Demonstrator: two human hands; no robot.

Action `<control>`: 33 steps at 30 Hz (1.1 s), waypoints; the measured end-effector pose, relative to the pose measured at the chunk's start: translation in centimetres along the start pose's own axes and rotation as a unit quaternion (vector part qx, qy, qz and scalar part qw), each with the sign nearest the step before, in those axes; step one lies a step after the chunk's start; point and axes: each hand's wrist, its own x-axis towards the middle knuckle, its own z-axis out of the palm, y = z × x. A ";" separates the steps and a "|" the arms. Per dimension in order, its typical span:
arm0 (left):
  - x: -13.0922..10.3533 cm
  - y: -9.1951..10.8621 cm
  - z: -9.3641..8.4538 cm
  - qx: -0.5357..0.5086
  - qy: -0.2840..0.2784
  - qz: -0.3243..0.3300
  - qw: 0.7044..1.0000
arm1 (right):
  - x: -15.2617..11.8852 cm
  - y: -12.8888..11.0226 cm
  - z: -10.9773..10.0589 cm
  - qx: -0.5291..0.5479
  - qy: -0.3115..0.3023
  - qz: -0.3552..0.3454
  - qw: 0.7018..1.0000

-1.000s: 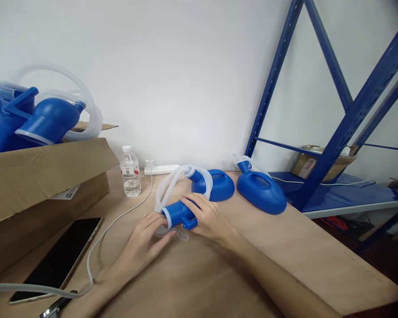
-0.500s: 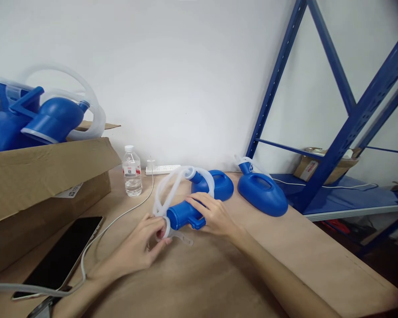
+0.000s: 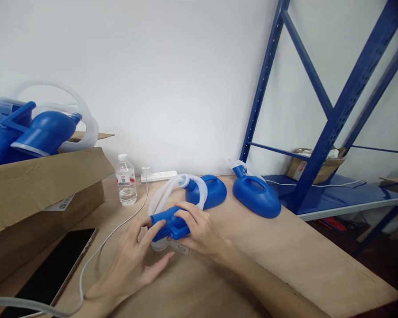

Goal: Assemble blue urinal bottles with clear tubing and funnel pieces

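Observation:
A short blue plastic tube piece with a handle loop [image 3: 181,229] is tilted just over the table. My right hand [image 3: 202,229] is closed round its right end, fingers on top. My left hand [image 3: 137,247] reaches to the piece's left end; its fingertips touch it while the thumb is stretched apart. Under the piece, a translucent ring cap with a strap [image 3: 166,246] shows in part; the rest is hidden. Just behind lies a coiled clear hose [image 3: 159,198] by the neck of a blue jug-shaped bottle [image 3: 215,192]. A second blue bottle [image 3: 257,196] stands to the right.
At left, an open cardboard box [image 3: 46,185] holds more blue bottles and hoses. A water bottle [image 3: 126,181], a power strip [image 3: 159,176], a white cable [image 3: 109,236] and a black tablet [image 3: 53,269] are on the table [image 3: 285,265]. A blue metal shelf [image 3: 318,194] stands at right.
The translucent ring cap was at my left fingers and is now lower, under the blue piece. My left fingers have moved onto the piece's end and the thumb has spread. The view has shifted slightly.

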 end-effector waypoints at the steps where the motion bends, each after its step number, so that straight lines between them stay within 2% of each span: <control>1: -0.1 -0.1 0.2 0.021 0.009 -0.002 1.000 | 0.1 -0.2 0.0 0.026 0.024 0.015 0.999; 4: -0.2 -1.1 0.7 0.069 0.047 -0.020 0.996 | 0.3 0.0 -0.5 0.102 0.059 0.023 0.993; 6: -0.3 -2.1 0.9 0.075 0.053 -0.032 0.995 | 0.3 0.4 -1.0 0.132 0.030 0.001 0.991; 9: -0.5 -3.0 0.7 0.044 0.014 -0.027 0.999 | 0.0 1.1 -1.6 0.137 -0.007 0.020 0.990; 12: -0.5 -3.1 0.5 0.013 -0.010 -0.043 0.999 | -0.2 2.0 -1.9 0.086 -0.007 0.054 0.995; 18: 0.5 -2.4 0.1 -0.009 0.005 -0.149 0.989 | -0.5 3.4 -2.0 -0.028 -0.039 0.061 0.997; 24: 0.8 -1.8 0.2 -0.038 -0.007 -0.179 0.983 | 0.1 2.2 -1.7 -0.121 -0.145 0.142 0.972; 30: 0.2 -0.4 0.7 -0.081 -0.016 -0.168 0.982 | 1.8 2.0 -0.5 -0.212 -0.183 0.100 0.955; 33: -0.2 -0.3 1.0 -0.089 -0.024 -0.181 0.979 | 2.9 2.7 0.1 -0.217 -0.240 0.055 0.945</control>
